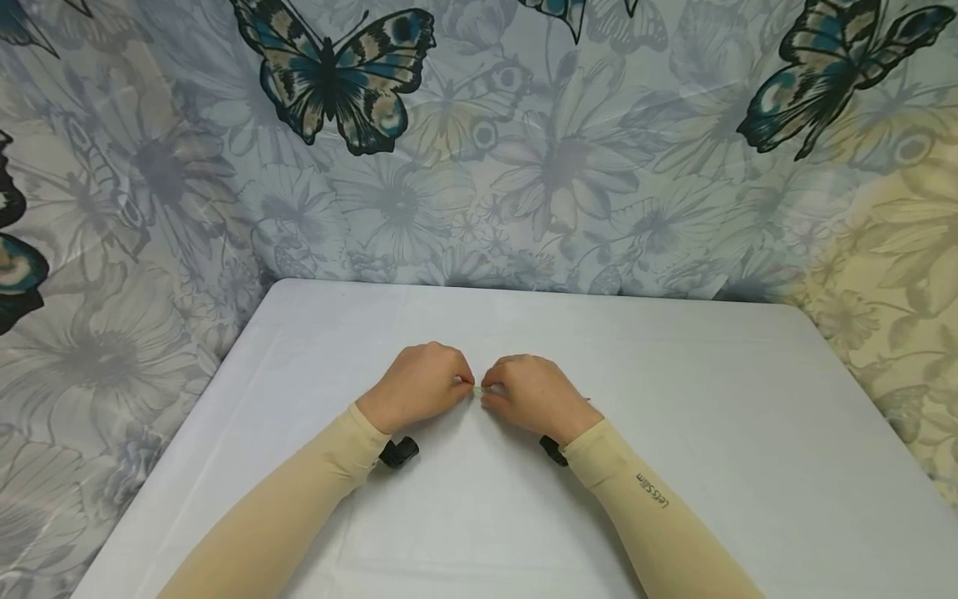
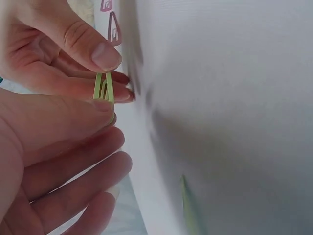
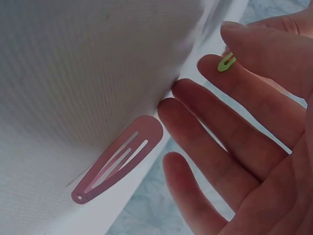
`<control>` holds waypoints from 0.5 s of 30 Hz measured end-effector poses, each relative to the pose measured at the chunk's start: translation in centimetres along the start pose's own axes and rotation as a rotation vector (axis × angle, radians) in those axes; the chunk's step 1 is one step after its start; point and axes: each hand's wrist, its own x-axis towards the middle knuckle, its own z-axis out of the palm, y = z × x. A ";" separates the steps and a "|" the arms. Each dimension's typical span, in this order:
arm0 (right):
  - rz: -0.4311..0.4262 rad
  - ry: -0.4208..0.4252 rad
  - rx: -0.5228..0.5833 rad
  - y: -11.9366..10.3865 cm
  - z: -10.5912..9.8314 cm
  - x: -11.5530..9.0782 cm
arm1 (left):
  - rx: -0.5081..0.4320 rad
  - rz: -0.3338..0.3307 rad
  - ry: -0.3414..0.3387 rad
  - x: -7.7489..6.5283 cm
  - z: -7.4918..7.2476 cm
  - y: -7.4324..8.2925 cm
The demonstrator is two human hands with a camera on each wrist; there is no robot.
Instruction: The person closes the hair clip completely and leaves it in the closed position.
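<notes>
A light green snap hair clip (image 2: 103, 86) spans the small gap between both hands. My left hand (image 1: 422, 383) pinches one end between thumb and fingers. At the other end, the thumb and fingers of my right hand (image 1: 535, 391) pinch it. Its narrow green tip pokes out beside the right thumb in the right wrist view, while the fingers cover parts of the clip. Close by the right hand, a larger pink hair clip (image 3: 122, 164) lies on the white table.
More pink hair clips (image 2: 114, 30) lie beyond the right hand in the left wrist view. A blurred green pointed piece (image 2: 190, 208) is near the left hand. The white table (image 1: 711, 466) meets a butterfly-patterned cloth (image 1: 479, 166) behind and at both sides.
</notes>
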 end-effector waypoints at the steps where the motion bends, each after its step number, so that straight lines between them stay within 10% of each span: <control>1: -0.009 0.008 -0.001 0.0 0.0 0.0 | -0.008 -0.003 0.000 0.0 -0.1 -0.1; 15: -0.048 0.052 -0.017 -0.1 0.0 0.0 | -0.029 -0.001 -0.044 -0.1 -0.7 -0.3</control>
